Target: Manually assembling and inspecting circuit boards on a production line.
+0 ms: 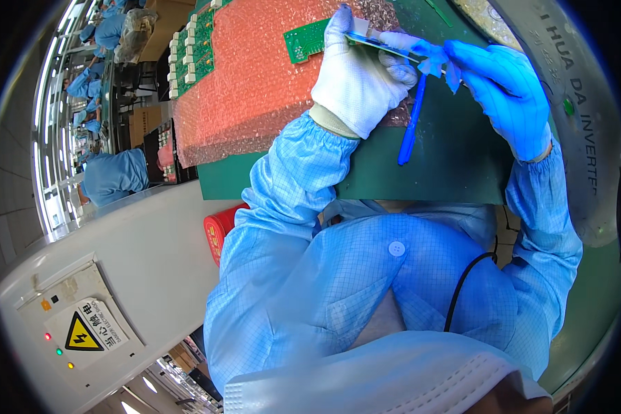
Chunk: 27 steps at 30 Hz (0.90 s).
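Observation:
My left hand (362, 86), in a white knit glove, is closed around a thin circuit board (381, 45) that shows nearly edge-on, its thumb pointing up along the near side. My right hand (509, 93), gloved and lit blue, has its fingers pinched together by the board's right end. At those fingertips is a crumpled bluish piece (432, 61); whether it is film, tape or loose glove tip I cannot tell. A blue pen-like stick (412, 124) lies below the hands on the green mat (455, 155). Left of my left hand, a green circuit board (303, 43) rests on pink bubble wrap (248, 90).
More boards with white blocks (191, 52) stand at the wrap's left edge. A grey machine housing (579, 124) flanks the right side. At left is a white cabinet (159, 255) with a shock-warning label; a red container (221, 231) sits beside it. Co-workers in blue (114, 178) are farther left.

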Each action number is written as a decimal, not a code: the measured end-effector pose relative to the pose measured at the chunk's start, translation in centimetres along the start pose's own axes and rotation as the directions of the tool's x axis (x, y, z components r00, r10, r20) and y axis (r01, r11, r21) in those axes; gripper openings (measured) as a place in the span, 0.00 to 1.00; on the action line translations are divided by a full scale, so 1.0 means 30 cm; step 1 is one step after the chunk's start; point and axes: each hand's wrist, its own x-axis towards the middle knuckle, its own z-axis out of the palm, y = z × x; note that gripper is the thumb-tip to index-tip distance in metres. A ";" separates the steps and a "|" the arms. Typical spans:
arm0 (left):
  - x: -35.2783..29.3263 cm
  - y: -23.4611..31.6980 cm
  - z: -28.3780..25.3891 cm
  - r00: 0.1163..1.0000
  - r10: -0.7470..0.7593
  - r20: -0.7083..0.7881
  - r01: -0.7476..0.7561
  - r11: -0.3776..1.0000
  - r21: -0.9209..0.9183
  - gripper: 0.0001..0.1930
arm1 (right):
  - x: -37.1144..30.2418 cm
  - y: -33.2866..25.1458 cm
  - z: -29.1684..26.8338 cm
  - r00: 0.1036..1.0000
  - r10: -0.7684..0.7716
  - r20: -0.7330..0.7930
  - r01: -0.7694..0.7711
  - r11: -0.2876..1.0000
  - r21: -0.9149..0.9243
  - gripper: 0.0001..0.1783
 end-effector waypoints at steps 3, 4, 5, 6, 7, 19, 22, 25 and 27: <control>0.006 -0.023 0.003 0.999 -0.017 0.046 0.021 0.997 -0.079 0.20 | 0.010 -0.019 0.012 1.000 0.025 0.013 -0.024 0.998 -0.058 0.18; 0.007 -0.030 0.022 1.000 -0.018 -0.020 0.017 0.998 -0.056 0.20 | 0.009 -0.023 0.014 0.998 0.059 0.017 -0.056 0.991 -0.119 0.17; 0.002 -0.028 0.043 0.992 -0.021 -0.128 0.025 0.999 0.030 0.19 | 0.009 -0.018 0.013 1.000 0.026 -0.003 -0.026 0.990 -0.136 0.17; -0.004 -0.019 0.040 0.992 -0.017 -0.126 0.021 0.999 0.031 0.19 | 0.009 -0.010 0.005 1.000 0.021 -0.002 -0.021 0.990 -0.137 0.17; -0.011 -0.012 0.029 0.995 0.029 -0.099 -0.020 0.996 0.091 0.19 | 0.002 0.002 -0.009 1.000 -0.024 0.017 0.027 0.984 -0.175 0.17; -0.015 -0.002 0.028 0.990 0.110 -0.084 -0.105 0.992 0.064 0.17 | -0.022 -0.022 0.038 0.982 0.176 -0.069 -0.161 0.970 0.179 0.18; 0.007 -0.042 0.005 0.998 0.067 -0.019 -0.068 0.996 -0.058 0.17 | -0.024 0.003 0.052 0.988 0.135 -0.068 -0.125 0.982 0.142 0.18; -0.006 -0.038 0.080 0.958 0.073 -0.279 -0.073 0.997 0.011 0.18 | -0.022 0.004 0.051 0.988 0.133 -0.074 -0.118 0.977 0.177 0.18; -0.014 -0.028 0.038 0.995 0.081 -0.065 -0.082 0.996 -0.018 0.19 | -0.011 -0.006 0.002 0.999 0.024 0.045 -0.017 0.990 -0.137 0.18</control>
